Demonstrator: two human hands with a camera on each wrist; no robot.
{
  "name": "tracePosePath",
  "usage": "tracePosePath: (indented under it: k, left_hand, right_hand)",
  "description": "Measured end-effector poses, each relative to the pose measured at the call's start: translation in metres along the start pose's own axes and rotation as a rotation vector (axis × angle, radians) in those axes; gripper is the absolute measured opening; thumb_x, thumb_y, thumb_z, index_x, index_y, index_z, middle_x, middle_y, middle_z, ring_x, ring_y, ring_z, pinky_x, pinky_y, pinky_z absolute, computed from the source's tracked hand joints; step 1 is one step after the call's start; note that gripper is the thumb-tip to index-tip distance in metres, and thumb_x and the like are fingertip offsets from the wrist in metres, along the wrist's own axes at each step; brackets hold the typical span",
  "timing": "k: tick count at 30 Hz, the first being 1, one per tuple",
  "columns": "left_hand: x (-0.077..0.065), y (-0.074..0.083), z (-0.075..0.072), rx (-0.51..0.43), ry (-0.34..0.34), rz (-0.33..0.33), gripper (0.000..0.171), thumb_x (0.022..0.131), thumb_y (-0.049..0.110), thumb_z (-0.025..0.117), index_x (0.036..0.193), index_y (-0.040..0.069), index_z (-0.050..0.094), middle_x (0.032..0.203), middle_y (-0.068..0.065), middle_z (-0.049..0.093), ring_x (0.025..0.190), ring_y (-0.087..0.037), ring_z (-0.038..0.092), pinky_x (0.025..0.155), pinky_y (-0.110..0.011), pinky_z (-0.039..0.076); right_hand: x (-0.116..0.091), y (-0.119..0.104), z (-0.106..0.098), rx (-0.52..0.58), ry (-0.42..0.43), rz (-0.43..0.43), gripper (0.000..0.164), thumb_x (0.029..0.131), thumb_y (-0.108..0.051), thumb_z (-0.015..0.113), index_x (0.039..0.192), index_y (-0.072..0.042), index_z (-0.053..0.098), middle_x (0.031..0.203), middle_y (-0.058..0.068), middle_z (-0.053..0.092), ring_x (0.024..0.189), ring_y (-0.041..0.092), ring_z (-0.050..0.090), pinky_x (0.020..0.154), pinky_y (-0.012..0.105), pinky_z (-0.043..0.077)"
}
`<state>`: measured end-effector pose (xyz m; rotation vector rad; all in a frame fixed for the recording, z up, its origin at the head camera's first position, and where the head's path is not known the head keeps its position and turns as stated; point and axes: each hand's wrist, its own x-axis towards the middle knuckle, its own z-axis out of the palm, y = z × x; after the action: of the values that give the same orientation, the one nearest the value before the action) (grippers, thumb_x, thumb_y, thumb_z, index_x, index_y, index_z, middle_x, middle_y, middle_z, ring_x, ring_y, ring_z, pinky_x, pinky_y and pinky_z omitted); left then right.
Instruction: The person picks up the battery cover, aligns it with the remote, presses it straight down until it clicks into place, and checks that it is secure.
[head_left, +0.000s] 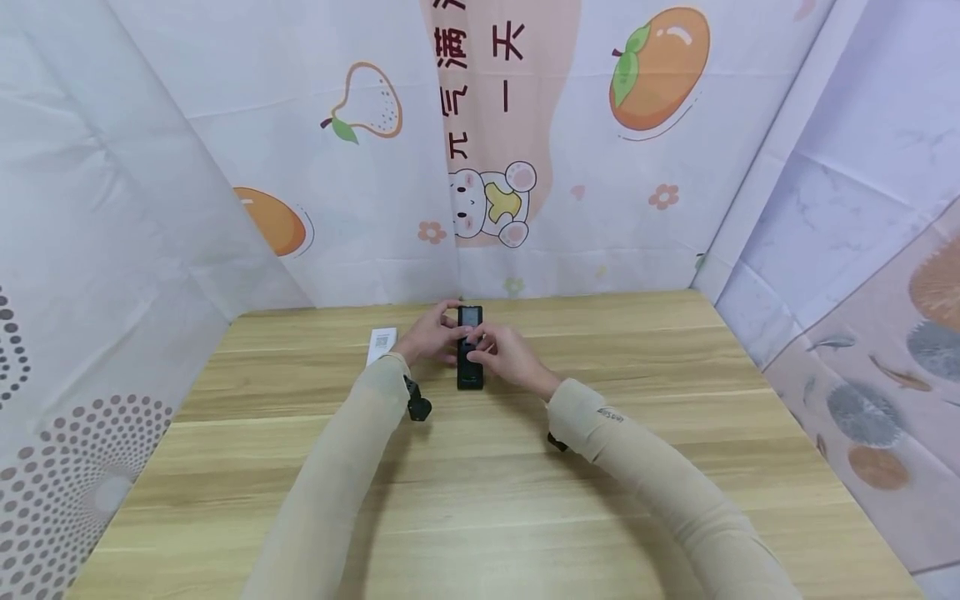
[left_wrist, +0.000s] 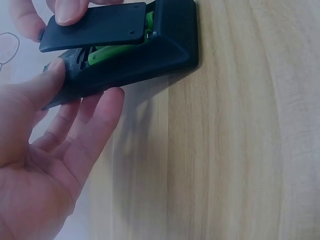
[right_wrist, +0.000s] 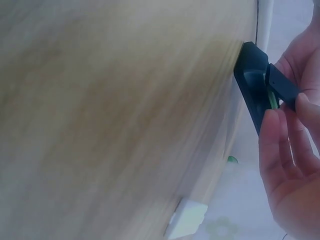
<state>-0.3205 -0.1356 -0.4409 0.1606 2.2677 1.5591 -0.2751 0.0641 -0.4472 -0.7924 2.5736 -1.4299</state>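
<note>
A black remote control (head_left: 470,379) lies back side up on the table, its far end raised. In the left wrist view, green batteries (left_wrist: 112,52) show in its open compartment. My left hand (head_left: 433,335) grips the remote's far part, thumb on one edge and fingers beneath. My right hand (head_left: 508,357) pinches the black battery cover (left_wrist: 95,27), which sits tilted over the compartment with its near end close to the slot. The right wrist view shows the cover (right_wrist: 282,86) between right thumb and fingers, with a strip of green below it. Part of the compartment is hidden under the cover.
A white box (head_left: 381,342) with a printed code lies left of my left hand. In the right wrist view, a small white object (right_wrist: 187,219) sits by the table's edge. The wooden table (head_left: 465,517) meets a printed curtain (head_left: 300,150) at the back.
</note>
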Motion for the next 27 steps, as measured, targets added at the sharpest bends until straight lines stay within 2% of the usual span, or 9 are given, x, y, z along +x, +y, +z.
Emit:
tracePosePath:
  k: [6,14,20,27]
  left_hand:
    - [-0.0009,0.0036,0.0001,-0.004,0.002,0.011,0.06,0.102,0.017,0.064,0.154,0.021,0.034,0.128,-0.019,0.052,0.103,-0.033,0.066,0.078,-0.047,0.061]
    - [-0.0007,0.0017,0.0,-0.009,-0.008,0.0,0.06,0.102,0.019,0.064,0.154,0.023,0.034,0.129,-0.019,0.052,0.104,-0.034,0.065,0.076,-0.044,0.062]
    - [-0.0001,0.0004,0.0,-0.016,0.0,0.012,0.06,0.102,0.018,0.065,0.154,0.022,0.034,0.128,-0.018,0.053,0.104,-0.033,0.065,0.074,-0.043,0.062]
    - [-0.0011,0.0017,0.0011,-0.025,0.007,0.014,0.061,0.101,0.018,0.066,0.153,0.021,0.034,0.127,-0.018,0.052,0.102,-0.033,0.066,0.074,-0.044,0.062]
  right_hand:
    - [0.0017,0.002,-0.0001,-0.007,0.024,-0.005,0.017,0.095,-0.009,0.072,0.111,-0.005,0.065,0.091,0.008,0.067,0.067,0.032,0.066,0.052,0.035,0.058]
    - [-0.001,0.0028,0.0028,-0.085,0.035,-0.024,0.019,0.093,-0.01,0.075,0.109,-0.005,0.066,0.089,0.005,0.067,0.069,0.016,0.063,0.057,0.027,0.055]
    - [-0.0018,0.0045,0.0032,-0.11,0.049,-0.035,0.019,0.093,-0.011,0.076,0.109,-0.006,0.066,0.091,0.005,0.067,0.075,0.015,0.063,0.065,0.027,0.055]
    - [-0.0027,0.0047,0.0028,-0.107,0.051,-0.032,0.019,0.093,-0.011,0.075,0.108,-0.006,0.066,0.09,0.004,0.067,0.073,0.015,0.062,0.064,0.026,0.055]
